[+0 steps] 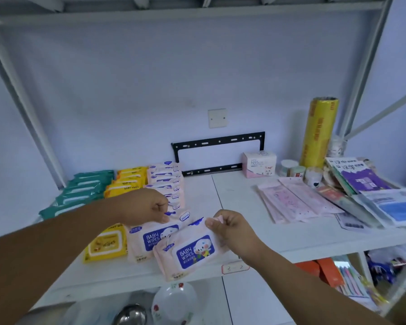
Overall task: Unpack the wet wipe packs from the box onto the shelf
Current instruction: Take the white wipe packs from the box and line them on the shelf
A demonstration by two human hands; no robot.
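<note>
Two pink baby wipe packs lie at the front of the white shelf (244, 207). My right hand (232, 228) pinches the top right corner of the nearer pink pack (188, 254), which overhangs the shelf's front edge. My left hand (148, 207) pinches the top edge of the second pink pack (150, 238) just behind it. A yellow wipe pack (106, 245) lies flat to their left. Behind stand rows of pink packs (167, 181), yellow packs (127, 181) and green packs (82, 193). No box is in view.
On the shelf's right side lie pink flat packets (295, 200), a pink N95 mask box (259, 164), a tall yellow cling film roll (319, 134), small tubs, booklets and bagged masks. A black bracket hangs on the wall. Bowls sit on the shelf below.
</note>
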